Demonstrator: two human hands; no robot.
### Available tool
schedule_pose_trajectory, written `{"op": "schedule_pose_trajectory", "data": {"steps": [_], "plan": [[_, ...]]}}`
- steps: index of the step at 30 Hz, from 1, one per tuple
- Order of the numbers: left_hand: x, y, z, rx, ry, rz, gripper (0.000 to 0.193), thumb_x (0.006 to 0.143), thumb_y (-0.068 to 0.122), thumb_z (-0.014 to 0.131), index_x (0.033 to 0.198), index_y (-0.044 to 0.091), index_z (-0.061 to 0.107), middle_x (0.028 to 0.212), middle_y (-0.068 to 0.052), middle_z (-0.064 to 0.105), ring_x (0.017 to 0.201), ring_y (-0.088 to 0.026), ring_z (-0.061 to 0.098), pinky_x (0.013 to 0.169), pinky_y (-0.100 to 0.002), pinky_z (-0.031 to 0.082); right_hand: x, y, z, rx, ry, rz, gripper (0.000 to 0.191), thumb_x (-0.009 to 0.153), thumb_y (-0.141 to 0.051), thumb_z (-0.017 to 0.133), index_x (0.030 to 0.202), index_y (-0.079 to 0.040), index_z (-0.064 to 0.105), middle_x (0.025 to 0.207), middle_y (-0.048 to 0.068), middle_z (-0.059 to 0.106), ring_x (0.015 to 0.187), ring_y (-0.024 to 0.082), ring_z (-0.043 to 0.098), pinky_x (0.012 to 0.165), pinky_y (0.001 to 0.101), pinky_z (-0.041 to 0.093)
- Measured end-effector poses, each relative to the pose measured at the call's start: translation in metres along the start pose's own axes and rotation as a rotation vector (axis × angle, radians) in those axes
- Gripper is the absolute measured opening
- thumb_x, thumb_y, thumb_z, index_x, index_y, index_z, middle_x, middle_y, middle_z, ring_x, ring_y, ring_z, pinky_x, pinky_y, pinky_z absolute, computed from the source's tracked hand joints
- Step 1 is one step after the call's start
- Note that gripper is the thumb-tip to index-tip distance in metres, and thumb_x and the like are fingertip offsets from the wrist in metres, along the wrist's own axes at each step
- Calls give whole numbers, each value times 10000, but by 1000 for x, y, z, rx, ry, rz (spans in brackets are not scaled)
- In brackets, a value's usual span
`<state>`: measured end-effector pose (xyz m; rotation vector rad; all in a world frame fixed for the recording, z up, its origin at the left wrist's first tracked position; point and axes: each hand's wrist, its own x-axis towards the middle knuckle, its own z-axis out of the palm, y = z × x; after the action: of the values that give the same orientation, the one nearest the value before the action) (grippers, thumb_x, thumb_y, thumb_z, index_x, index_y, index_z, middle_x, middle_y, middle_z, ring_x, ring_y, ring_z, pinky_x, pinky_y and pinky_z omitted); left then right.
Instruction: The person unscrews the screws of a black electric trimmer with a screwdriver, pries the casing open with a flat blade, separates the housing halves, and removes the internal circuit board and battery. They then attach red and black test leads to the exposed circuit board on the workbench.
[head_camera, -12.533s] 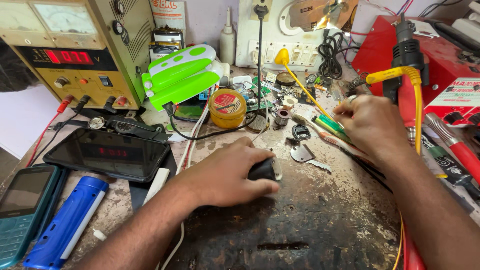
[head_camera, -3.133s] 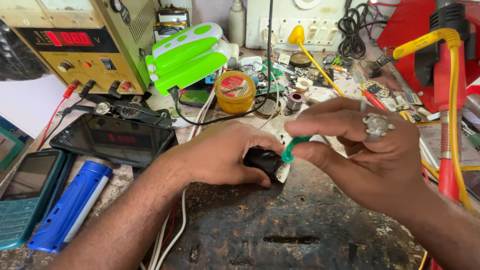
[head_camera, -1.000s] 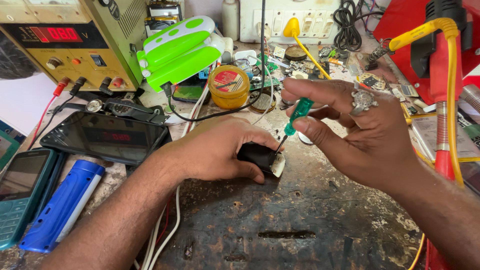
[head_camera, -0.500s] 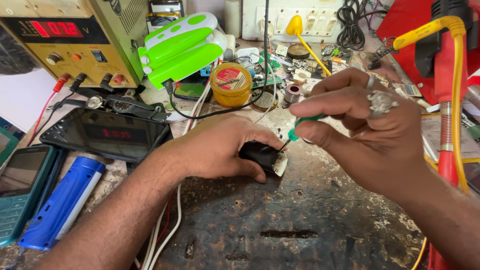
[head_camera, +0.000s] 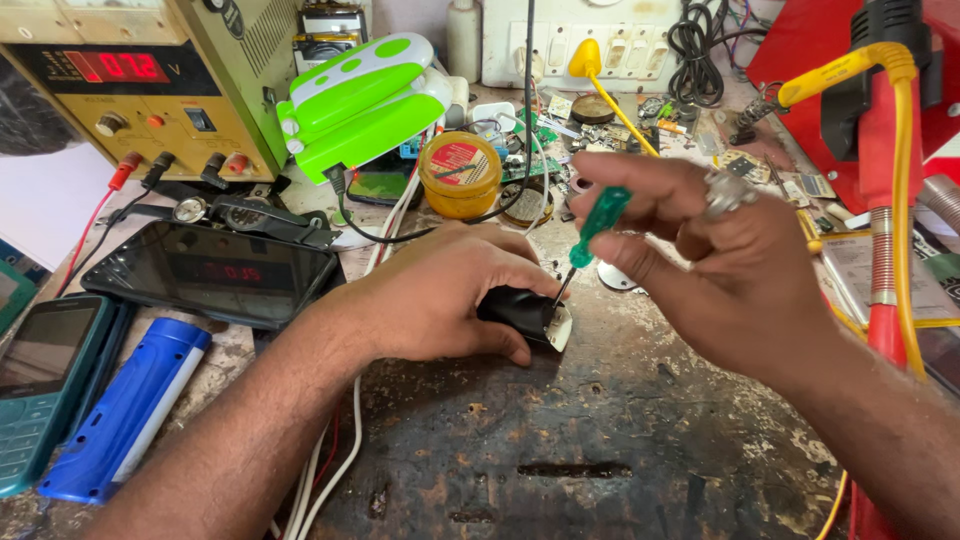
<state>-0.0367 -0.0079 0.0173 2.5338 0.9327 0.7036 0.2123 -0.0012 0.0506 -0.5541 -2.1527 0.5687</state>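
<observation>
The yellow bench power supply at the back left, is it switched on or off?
On. The yellow bench power supply has red digits lit on its front display.

You have one head-worn view, looking steeply down and forward across the workbench (head_camera: 620, 470) from close range, toward its cluttered far edge.
</observation>
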Motion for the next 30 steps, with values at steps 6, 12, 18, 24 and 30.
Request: {"op": "schedule_pose_trajectory", "data": {"steps": [6, 12, 18, 24, 30], "plan": [[0, 5, -2, 188, 29, -19, 472, 795, 393, 814, 1177, 133, 716, 963, -91, 745, 1012, -312, 661, 957, -478, 440, 9, 13, -10, 53, 229, -97, 408, 961, 95, 597, 594, -12, 453, 1414, 200, 571, 1206, 244, 674, 906, 348, 650], [4, 5, 7, 289, 92, 48, 285, 993, 340, 603, 1118, 101, 696, 996, -99, 723, 1027, -335, 653, 921, -504, 442, 10, 21, -16, 29, 272, -145, 482, 991, 105, 604, 581, -5, 378, 1447, 216, 544, 1253, 274, 671, 929, 375, 651], [16, 4, 16, 331, 128, -22, 313, 1028, 351, 520, 963, 74, 650, 987, -150, 697, 961, -379, 657, 778, -521, 494, 11, 24, -17, 70, 293, -125, 421, 1015, 88, 604, 637, 7, 439, 1484, 208, 528, 1244, 265, 677, 927, 373, 649], [21, 4, 13, 349, 47, -307, 334, 1036, 381, 452, 1007, 80, 595, 881, -168, 702, 873, -423, 661, 721, -586, 481, 13, 24, -13, 164, 305, -59, 381, 987, 66, 617, 653, -7, 448, 1461, 180, 539, 1231, 220, 671, 931, 360, 669], [11, 6, 2, 184, 88, -340, 305, 1016, 362, 480, 999, 97, 632, 885, -142, 703, 891, -374, 676, 754, -531, 506, 13, 22, -16, 138, 263, -36, 185, 991, 43, 614, 859, 4, 490, 1469, 156, 544, 1170, 163, 672, 948, 312, 623]]}}
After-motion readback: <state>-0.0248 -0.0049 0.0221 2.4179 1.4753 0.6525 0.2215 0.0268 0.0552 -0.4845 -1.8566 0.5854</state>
